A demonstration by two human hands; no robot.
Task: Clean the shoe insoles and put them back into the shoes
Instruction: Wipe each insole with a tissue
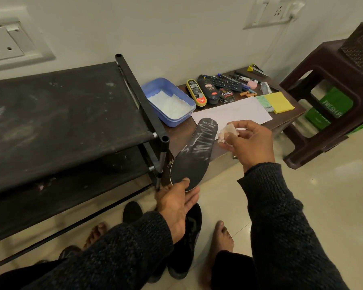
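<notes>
The insole [194, 155] looks matt black, foam-like, streaked with pale wet smears. The wad [228, 132] beside it is crumpled, soft tissue or cloth; I cannot tell which. The shoe rack [71, 122] has dull black fabric shelves, dusty and scuffed, on smooth black metal tubes. The tray [168, 101] is glossy lilac plastic. A white sheet [235, 111] of paper lies flat and matt. The stool [331, 97] is shiny brown moulded plastic. The floor [323, 195] tiles gleam. Both sleeves [281, 216] are coarse dark knit.
</notes>
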